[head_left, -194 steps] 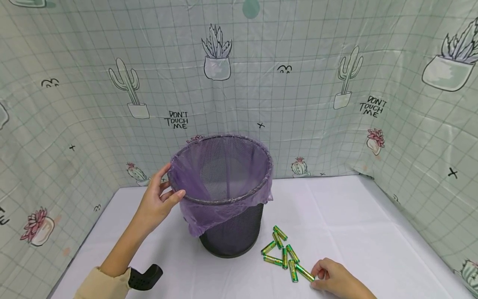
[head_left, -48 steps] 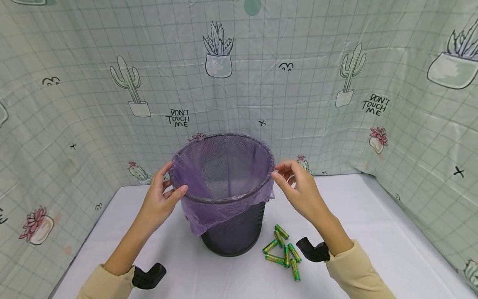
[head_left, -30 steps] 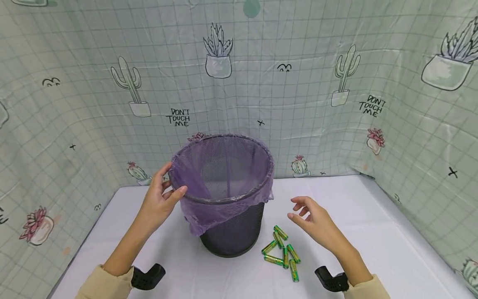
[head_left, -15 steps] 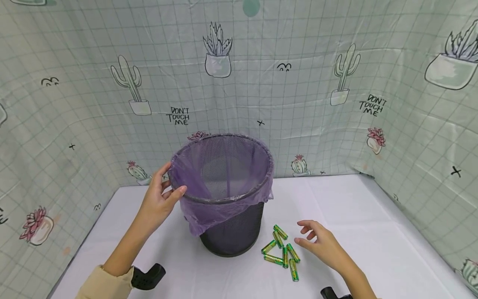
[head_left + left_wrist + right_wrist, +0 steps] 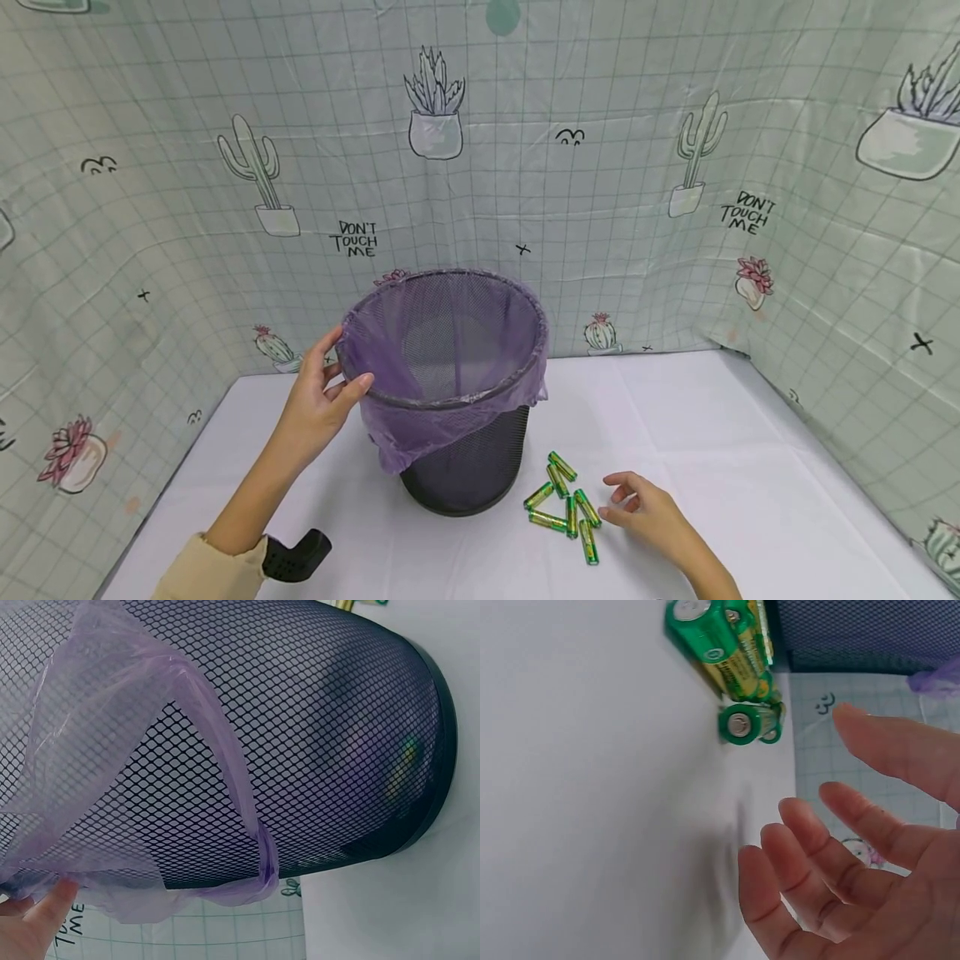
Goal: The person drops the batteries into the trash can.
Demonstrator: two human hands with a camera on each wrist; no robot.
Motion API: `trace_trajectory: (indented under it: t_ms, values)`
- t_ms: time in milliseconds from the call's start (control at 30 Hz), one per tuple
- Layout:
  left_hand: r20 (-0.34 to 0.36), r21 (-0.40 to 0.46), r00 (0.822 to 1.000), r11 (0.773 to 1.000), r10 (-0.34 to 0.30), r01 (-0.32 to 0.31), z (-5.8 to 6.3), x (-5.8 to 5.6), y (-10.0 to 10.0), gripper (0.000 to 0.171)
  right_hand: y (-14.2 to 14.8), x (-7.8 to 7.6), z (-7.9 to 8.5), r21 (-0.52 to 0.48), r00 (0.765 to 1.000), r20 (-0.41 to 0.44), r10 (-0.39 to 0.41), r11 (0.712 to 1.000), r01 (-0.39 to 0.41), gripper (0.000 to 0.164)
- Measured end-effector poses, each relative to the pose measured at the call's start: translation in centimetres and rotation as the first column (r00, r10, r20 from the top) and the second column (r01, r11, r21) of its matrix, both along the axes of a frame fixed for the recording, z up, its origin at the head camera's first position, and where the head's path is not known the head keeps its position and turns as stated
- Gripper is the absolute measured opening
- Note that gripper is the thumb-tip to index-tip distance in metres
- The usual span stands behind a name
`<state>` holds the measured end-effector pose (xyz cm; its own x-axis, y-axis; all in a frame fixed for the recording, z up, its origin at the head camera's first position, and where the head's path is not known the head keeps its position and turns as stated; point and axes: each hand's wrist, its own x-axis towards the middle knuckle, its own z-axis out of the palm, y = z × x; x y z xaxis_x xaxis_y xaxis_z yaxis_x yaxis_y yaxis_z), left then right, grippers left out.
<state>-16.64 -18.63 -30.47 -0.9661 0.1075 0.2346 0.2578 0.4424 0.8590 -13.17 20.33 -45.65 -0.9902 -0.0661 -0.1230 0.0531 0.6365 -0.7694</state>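
A black mesh wastebasket point(image 5: 468, 467) stands upright on the white table, lined with a purple plastic bag point(image 5: 427, 429) folded over its rim. My left hand point(image 5: 318, 404) holds the rim at its left side, thumb on the near edge. Several green-and-yellow batteries point(image 5: 547, 521) lie in a loose cluster to the right of the wastebasket. Just right of them hovers my right hand point(image 5: 645, 512), its fingers loosely bent and nothing between them; in the right wrist view, a gap separates the fingers point(image 5: 802, 825) from the batteries point(image 5: 739, 724). Through the mesh, the left wrist view shows a small green-yellow thing point(image 5: 403, 766) near the bottom.
White cloth covers the table point(image 5: 712, 433). A grid-patterned curtain point(image 5: 495, 192) with cactus drawings hangs behind it and along both sides. A black curved piece point(image 5: 296, 557) is fixed at my left sleeve point(image 5: 213, 571).
Earlier my right hand touched a battery at the cluster's near right end; that battery has left the cluster. The hand went to the wastebasket's right rim, then back down beside the batteries.
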Motion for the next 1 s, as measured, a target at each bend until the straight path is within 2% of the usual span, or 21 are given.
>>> trace_trajectory:
  t_ms: [167, 333, 500, 767, 1000]
  values:
    - [0.005, 0.001, 1.0, 1.0, 0.0, 0.0, -0.1, 0.0, -0.1, 0.074, 0.0, 0.1, -0.8, 0.006, 1.0, 0.009, 0.026, 1.0, -0.026, 0.042]
    - [0.002, 0.013, 1.0, 1.0, -0.008, 0.008, -0.2, -0.1, -0.1, 0.074, -0.3, 0.1, -1.2, 0.007, 1.0, 0.025, -0.012, 1.0, 0.012, 0.037]
    - [-0.019, 0.014, 1.0, 1.0, -0.009, 0.01, -0.2, -0.2, -0.1, 0.072, -0.7, 0.1, -1.4, 0.037, 0.999, 0.015, -0.047, 0.998, 0.046, 0.028]
    - [-0.019, -0.005, 1.0, 1.0, 0.003, -0.003, -0.1, -0.1, -0.1, 0.073, -1.0, -0.1, -1.5, 0.064, 0.999, 0.006, -0.046, 0.997, 0.045, 0.019]
    - [-0.02, 0.009, 1.0, 1.0, -0.006, 0.006, -0.1, -0.1, -0.1, 0.073, -1.3, -0.3, -1.5, 0.076, 0.998, 0.034, -0.044, 0.996, 0.041, 0.016]
